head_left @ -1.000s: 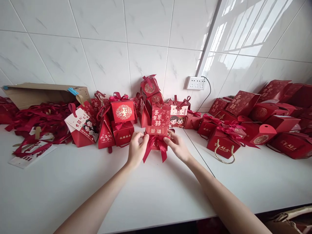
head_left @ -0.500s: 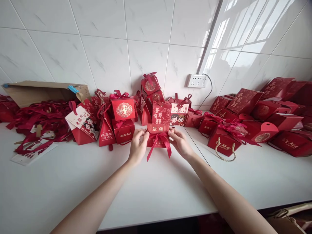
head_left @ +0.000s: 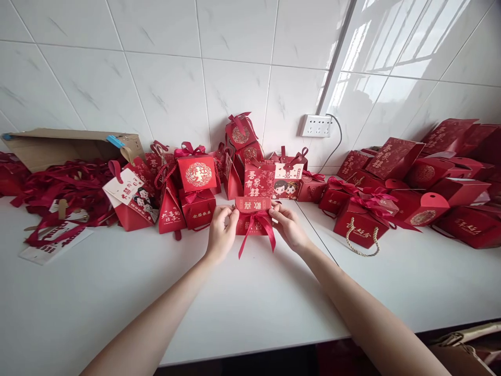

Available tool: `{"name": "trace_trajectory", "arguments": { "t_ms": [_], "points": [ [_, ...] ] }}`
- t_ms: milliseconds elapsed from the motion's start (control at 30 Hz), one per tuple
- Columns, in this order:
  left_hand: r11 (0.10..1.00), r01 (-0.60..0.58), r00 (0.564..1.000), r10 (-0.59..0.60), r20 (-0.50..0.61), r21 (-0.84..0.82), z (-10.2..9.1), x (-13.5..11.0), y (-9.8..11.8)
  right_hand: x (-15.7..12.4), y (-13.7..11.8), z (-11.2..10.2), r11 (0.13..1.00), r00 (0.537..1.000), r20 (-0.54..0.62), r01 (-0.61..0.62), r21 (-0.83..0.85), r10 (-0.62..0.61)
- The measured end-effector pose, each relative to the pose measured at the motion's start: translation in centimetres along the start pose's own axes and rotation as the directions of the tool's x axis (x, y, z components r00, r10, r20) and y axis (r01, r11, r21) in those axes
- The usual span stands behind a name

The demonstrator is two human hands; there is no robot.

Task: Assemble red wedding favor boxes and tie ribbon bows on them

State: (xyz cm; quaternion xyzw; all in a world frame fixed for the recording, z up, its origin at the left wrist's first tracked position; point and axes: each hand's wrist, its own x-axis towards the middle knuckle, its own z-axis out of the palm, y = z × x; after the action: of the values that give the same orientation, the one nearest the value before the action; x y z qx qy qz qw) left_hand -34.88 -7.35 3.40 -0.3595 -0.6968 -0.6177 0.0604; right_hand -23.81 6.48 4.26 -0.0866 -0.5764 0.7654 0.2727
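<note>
A small red gift box [head_left: 253,216] with gold characters and a red ribbon bow stands on the white counter [head_left: 117,292], between my two hands. My left hand [head_left: 219,234] pinches its left upper edge with curled fingers. My right hand [head_left: 288,228] grips its right upper edge the same way. The ribbon tails [head_left: 256,237] hang down the box's front. Right behind it stands a taller red box [head_left: 259,180] with gold characters.
Several red gift boxes crowd along the tiled wall and pile up at the right [head_left: 415,183]. A box with a rope handle [head_left: 360,230] sits right of my hands. Loose red ribbons [head_left: 58,188] and a flattened cardboard box [head_left: 66,146] lie at the left. A wall socket [head_left: 316,126] hangs above.
Both hands have carried the small box a little away from me, toward the row of boxes; the ribbon bow now hangs straighter on its front.
</note>
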Motion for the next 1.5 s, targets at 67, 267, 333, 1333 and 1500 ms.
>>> {"name": "trace_trajectory", "arguments": {
  "t_ms": [67,267,333,1333,1500],
  "points": [
    [1.000,0.002,1.000,-0.002,0.001,-0.002,-0.04,0.03,-0.03,0.05,-0.01,-0.02,1.000,1.000,-0.006,0.002,-0.016,-0.002],
    [1.000,0.003,1.000,-0.002,0.010,-0.028,-0.21,0.08,-0.05,0.08,0.07,-0.25,0.995,0.999,0.001,0.037,-0.094,-0.037],
    [0.999,-0.012,1.000,0.012,0.009,-0.033,-0.20,0.00,0.02,0.06,0.13,-0.34,0.993,0.999,0.008,0.041,-0.115,-0.040],
    [0.997,-0.067,0.995,0.064,0.081,0.037,-0.37,0.07,0.11,0.13,0.27,-0.61,0.979,0.997,0.044,0.072,-0.191,-0.064],
    [0.998,-0.053,0.994,0.050,0.093,0.032,-0.38,-0.08,0.08,0.11,0.24,-0.57,0.981,0.998,0.042,0.053,-0.185,-0.046]
  ]
}}
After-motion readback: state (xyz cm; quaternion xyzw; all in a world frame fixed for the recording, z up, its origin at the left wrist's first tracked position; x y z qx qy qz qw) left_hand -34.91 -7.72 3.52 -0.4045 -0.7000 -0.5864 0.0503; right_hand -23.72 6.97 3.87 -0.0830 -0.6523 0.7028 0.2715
